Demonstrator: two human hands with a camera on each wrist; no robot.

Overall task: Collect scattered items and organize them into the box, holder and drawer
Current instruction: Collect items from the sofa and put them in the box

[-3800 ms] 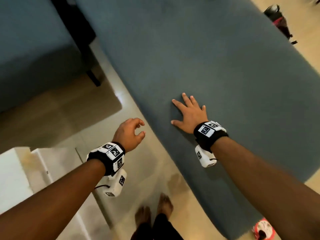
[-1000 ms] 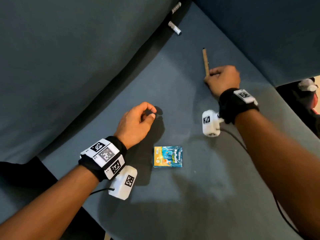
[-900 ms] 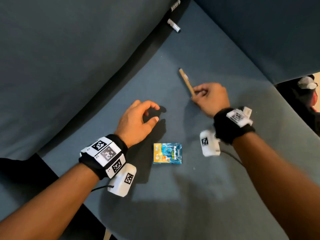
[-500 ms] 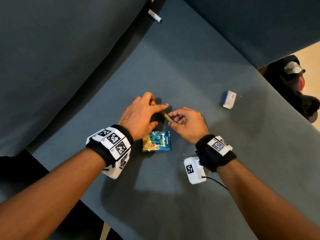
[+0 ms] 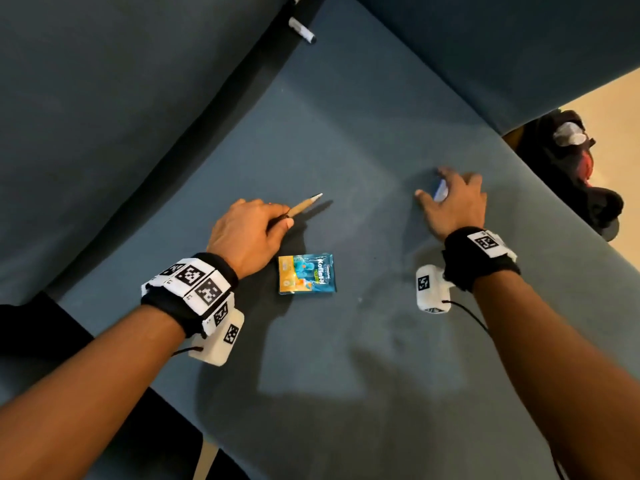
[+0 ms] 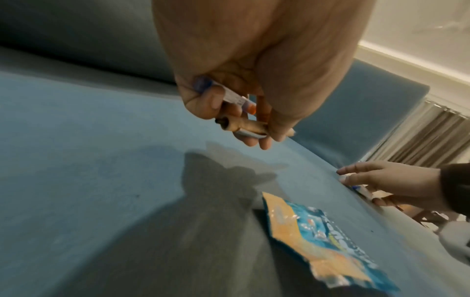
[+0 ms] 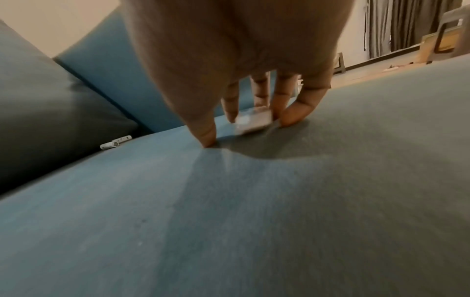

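My left hand hovers over the blue sofa seat and grips a brown pencil whose tip points up and right. In the left wrist view the same hand also holds a small white pen with an orange end beside the pencil. A blue and orange packet lies flat just below that hand. My right hand is spread over a small white eraser. Its fingers stand around the eraser while the thumb presses the cushion, apart from it.
A white tube lies in the dark crease between seat and back cushion, also visible from the right wrist. A black bag sits on the floor past the sofa's right edge. Curtains and a wooden frame stand beyond.
The pencil passed from my right hand into my left hand. My right hand then moved right and now covers the eraser. The packet has not moved.
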